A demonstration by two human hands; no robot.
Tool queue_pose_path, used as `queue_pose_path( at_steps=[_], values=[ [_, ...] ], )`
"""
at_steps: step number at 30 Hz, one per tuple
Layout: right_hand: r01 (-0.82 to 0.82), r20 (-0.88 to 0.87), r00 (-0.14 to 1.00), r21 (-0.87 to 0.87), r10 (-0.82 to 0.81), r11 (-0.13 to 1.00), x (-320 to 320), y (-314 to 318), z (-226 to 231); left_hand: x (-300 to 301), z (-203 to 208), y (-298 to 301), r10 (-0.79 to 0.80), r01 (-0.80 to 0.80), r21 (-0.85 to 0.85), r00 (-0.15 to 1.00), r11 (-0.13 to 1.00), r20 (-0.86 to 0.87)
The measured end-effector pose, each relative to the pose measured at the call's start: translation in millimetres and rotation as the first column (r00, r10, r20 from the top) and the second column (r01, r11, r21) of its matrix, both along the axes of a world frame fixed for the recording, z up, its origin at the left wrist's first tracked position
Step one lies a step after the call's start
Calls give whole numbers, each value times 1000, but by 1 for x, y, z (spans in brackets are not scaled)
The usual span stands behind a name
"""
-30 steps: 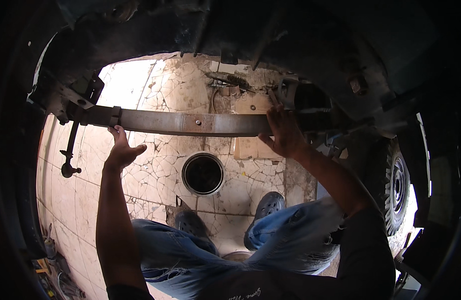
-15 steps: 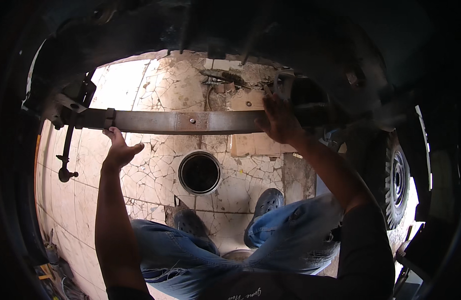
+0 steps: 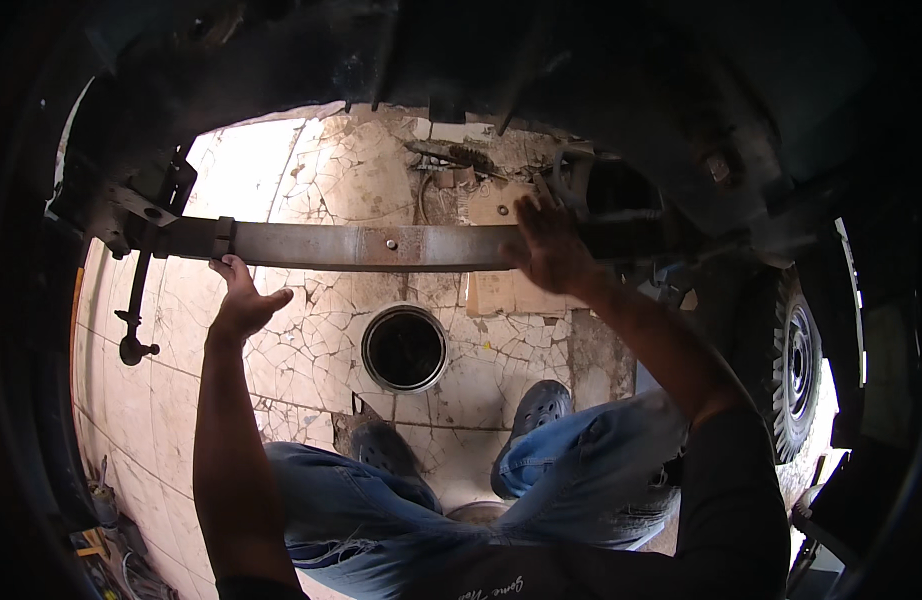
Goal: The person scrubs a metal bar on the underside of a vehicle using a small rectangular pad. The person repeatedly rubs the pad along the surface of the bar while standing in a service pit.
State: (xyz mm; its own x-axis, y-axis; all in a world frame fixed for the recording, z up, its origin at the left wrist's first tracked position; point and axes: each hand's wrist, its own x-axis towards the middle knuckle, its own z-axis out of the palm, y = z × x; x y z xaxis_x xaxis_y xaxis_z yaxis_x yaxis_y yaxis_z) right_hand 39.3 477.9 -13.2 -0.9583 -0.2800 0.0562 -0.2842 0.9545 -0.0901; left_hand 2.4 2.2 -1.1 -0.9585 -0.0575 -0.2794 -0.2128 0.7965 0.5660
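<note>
The left hand (image 3: 245, 303) is loosely spread, thumb well apart, fingertips at the lower edge of the metal bar (image 3: 301, 245) just below its clip (image 3: 224, 238). The right hand (image 3: 554, 247) lies open across the bar's right part, thumb apart from the fingers. The bar runs crosswise above the cracked floor (image 3: 311, 330).

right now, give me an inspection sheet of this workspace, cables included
Surface: tile floor, badly cracked
Job's things: leaf spring, spanning left to right; clip near its left end
Clutter: open round container, dark inside; tan cardboard on the floor
Left hand: fingers at the leaf spring's near edge by the clip, thumb apart
Right hand: across the leaf spring, grip unclear
Cables: nothing clearly seen; lower-left tangle too dim to tell
Surroundings: vehicle underside above, treaded wheel at right
</note>
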Motion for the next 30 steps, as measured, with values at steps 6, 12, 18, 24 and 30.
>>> queue_pose_path(
  at_steps=[6, 12, 18, 24, 30],
  values=[
    [20, 175, 984, 44, -27, 999, 10, -13, 2, 5, -1, -4, 16, -16, -5, 999, 1000, 28],
    [117, 168, 980, -53, -106, 992, 7, -11, 2, 6, 2, 0, -3, 2, 43, 1000, 999, 25],
    [109, 52, 993, -72, -106, 991, -9, 4, -4, 2, 0, -1, -2, 0, 64, 1000, 998, 24],
    [105, 57, 994, -146, -98, 984, -8, 6, -10, 1, 4, 4, -11, 9, 60, 1000, 998, 22],
    [34, 98, 995, -18, -32, 999, 12, -1, -6, 5, 9, 1, -14, 12, 26, 997, 1000, 69]
  ],
)
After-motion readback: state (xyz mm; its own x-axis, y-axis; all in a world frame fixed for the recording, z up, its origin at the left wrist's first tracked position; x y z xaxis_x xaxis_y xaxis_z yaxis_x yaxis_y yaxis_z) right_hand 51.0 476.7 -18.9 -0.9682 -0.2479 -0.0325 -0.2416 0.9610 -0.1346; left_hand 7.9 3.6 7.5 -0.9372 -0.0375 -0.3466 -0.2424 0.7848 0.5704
